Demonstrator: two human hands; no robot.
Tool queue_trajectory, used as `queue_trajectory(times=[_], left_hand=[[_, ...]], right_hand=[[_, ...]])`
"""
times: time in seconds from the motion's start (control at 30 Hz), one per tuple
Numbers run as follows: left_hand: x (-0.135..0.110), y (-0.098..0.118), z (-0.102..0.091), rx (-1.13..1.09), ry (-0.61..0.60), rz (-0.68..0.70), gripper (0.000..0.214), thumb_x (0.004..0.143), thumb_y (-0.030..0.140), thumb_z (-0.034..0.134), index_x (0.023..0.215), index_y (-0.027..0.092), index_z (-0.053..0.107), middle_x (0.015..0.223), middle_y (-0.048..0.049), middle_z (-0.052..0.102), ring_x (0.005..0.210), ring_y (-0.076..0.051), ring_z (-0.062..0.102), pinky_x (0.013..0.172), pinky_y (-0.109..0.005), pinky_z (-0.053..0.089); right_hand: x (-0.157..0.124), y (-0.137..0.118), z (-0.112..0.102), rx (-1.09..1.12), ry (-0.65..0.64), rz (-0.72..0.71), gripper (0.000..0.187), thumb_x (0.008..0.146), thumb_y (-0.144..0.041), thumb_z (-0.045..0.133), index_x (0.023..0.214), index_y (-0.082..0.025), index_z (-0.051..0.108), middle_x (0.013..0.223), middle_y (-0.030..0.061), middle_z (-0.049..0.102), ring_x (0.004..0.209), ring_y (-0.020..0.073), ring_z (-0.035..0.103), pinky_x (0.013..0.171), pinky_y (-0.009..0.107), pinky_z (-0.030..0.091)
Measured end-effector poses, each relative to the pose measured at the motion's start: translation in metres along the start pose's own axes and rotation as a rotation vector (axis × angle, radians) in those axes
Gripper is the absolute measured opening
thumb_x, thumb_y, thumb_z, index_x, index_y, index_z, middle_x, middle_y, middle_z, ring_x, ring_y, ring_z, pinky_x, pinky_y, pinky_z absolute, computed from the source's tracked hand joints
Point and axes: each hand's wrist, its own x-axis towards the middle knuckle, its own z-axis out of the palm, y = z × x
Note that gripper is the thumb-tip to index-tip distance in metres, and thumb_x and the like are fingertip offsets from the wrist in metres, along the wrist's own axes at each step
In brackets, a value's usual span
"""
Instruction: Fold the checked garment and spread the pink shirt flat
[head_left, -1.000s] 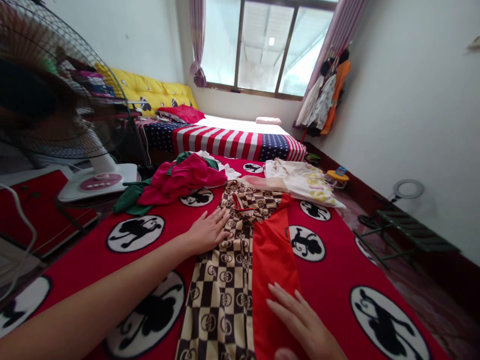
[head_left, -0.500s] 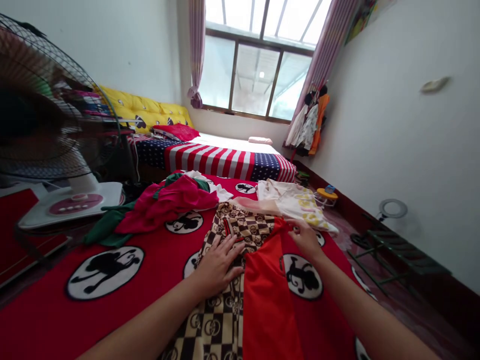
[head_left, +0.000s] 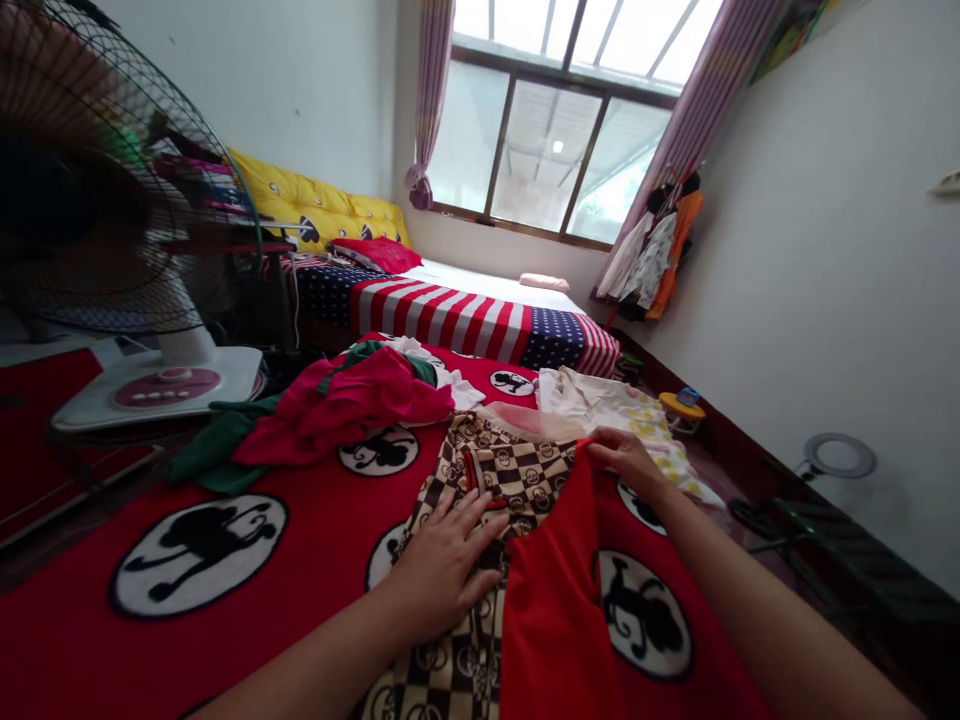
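Pressing the checked garment (head_left: 517, 475), left hand's fingers (head_left: 480, 530) spread; right fingers (head_left: 611, 447) pinch its red panel (head_left: 551, 630), magenta clothes (head_left: 352, 400) beside.

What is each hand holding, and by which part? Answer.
The right hand grips the garment by the top edge of its red side; the left hand lies flat on the checked side, holding nothing.

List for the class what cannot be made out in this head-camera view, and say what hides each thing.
Head view only:
Lower end of the checked garment: cut off by the bottom edge.
Fabric under the left hand: covered by the palm.
Whether the right hand grips the red panel: its fingers hide the contact.
Whatever stands behind the fan: blurred by its blades and cage.
Small blue object: too small to identify.
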Motion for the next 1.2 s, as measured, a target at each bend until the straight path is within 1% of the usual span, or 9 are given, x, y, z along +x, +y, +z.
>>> queue_trajectory(times=[0.13,0.3,0.43,0.5,0.57,0.73,0.87,1.0,1.2], left_hand=[[0.000,0.000,-0.001,0.010,-0.012,0.007,0.059,0.090,0.042,0.051,0.144,0.031,0.031,0.154,-0.0075,0.025,0.142,-0.027,0.021,0.114,-0.054,0.019],[0.001,0.001,-0.002,0.018,-0.009,0.018,0.060,0.090,0.043,0.051,0.144,0.029,0.032,0.154,-0.0080,0.027,0.142,-0.027,0.021,0.115,-0.053,0.018],[0.002,0.001,-0.004,0.010,-0.004,0.016,0.057,0.090,0.046,0.049,0.143,0.030,0.034,0.153,-0.0064,0.029,0.142,-0.027,0.022,0.115,-0.052,0.017],[0.002,0.001,-0.005,-0.005,-0.008,0.018,0.056,0.091,0.048,0.047,0.143,0.031,0.034,0.153,-0.0055,0.029,0.141,-0.027,0.023,0.115,-0.052,0.018],[0.002,0.000,-0.007,-0.033,-0.010,0.026,0.057,0.091,0.049,0.047,0.143,0.031,0.034,0.154,-0.0056,0.028,0.141,-0.028,0.023,0.114,-0.052,0.018],[-0.002,-0.003,-0.014,-0.234,0.141,0.053,0.053,0.092,0.038,0.048,0.142,0.023,0.038,0.154,-0.0096,0.026,0.140,-0.026,0.026,0.113,-0.044,0.027],[-0.006,-0.004,-0.028,-0.363,0.272,0.114,0.034,0.089,0.029,0.054,0.121,0.018,0.060,0.131,-0.0118,0.052,0.123,-0.023,0.048,0.105,-0.038,0.038],[-0.025,0.004,-0.063,-0.413,0.092,0.221,0.020,0.088,0.027,0.056,0.099,0.017,0.070,0.098,-0.0070,0.064,0.089,-0.016,0.061,0.083,-0.028,0.048],[-0.111,0.040,-0.115,-0.390,-0.487,0.270,0.019,0.076,0.026,0.071,0.096,0.027,0.070,0.098,0.0003,0.065,0.087,-0.014,0.061,0.077,-0.020,0.047]], right_hand=[[0.006,-0.001,0.011,-0.184,0.086,0.112,0.016,0.069,-0.035,0.063,0.064,-0.020,0.063,0.059,0.0021,0.062,0.066,0.0201,0.060,0.061,0.029,0.044],[-0.017,-0.030,0.035,-0.360,0.293,0.051,0.015,0.078,-0.019,0.054,0.087,-0.018,0.066,0.100,0.0121,0.066,0.107,0.0290,0.053,0.092,0.042,0.039],[-0.044,-0.041,0.052,-0.305,0.040,-0.325,0.028,0.088,-0.025,0.049,0.113,-0.023,0.062,0.119,0.0067,0.063,0.112,0.0221,0.055,0.098,0.037,0.042],[-0.056,-0.039,0.054,-0.285,-0.060,-0.341,0.034,0.089,-0.025,0.048,0.121,-0.024,0.059,0.127,0.0075,0.059,0.117,0.0227,0.054,0.099,0.039,0.043],[-0.073,-0.040,0.051,-0.277,-0.001,-0.277,0.039,0.087,-0.023,0.049,0.125,-0.020,0.057,0.133,0.0111,0.055,0.121,0.0256,0.051,0.101,0.043,0.042],[-0.156,-0.071,0.030,-0.137,-0.035,-0.342,0.031,0.088,-0.020,0.049,0.115,-0.024,0.063,0.122,0.0092,0.061,0.114,0.0237,0.056,0.099,0.042,0.045],[-0.250,-0.104,0.010,-0.092,-0.199,-0.348,0.028,0.087,-0.019,0.052,0.109,-0.030,0.066,0.126,0.0068,0.060,0.117,0.0227,0.055,0.098,0.039,0.047],[-0.318,-0.125,-0.015,-0.131,-0.334,-0.424,0.043,0.082,-0.025,0.063,0.124,-0.032,0.060,0.134,0.0057,0.056,0.124,0.0257,0.051,0.103,0.041,0.046],[-0.350,-0.145,-0.015,-0.243,-0.322,-0.538,0.054,0.081,-0.028,0.065,0.133,-0.030,0.053,0.134,0.0051,0.055,0.122,0.0236,0.054,0.100,0.033,0.049]])
